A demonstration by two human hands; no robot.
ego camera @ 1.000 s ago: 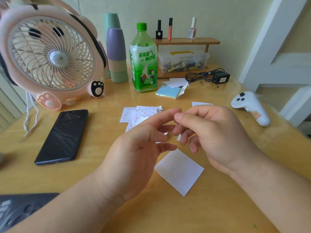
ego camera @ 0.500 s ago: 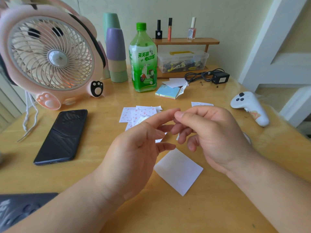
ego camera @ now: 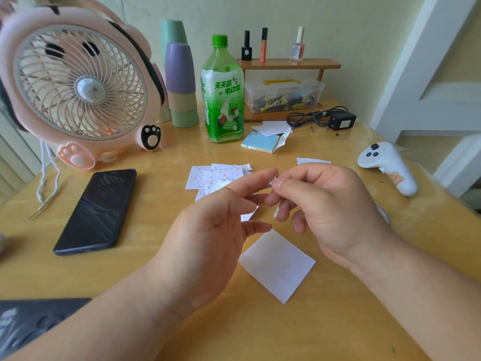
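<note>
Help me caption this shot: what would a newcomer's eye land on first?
Mid-frame, the right hand pinches a paper scrap against the index fingertip of the left hand, above the wooden table. Next come the pink paw-print fan at far left and the green bottle behind the patterned paper squares.

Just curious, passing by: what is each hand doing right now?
Left hand: fingertip touches the paper scrap; grip cannot be told.
Right hand: pinches the paper scrap.
</note>
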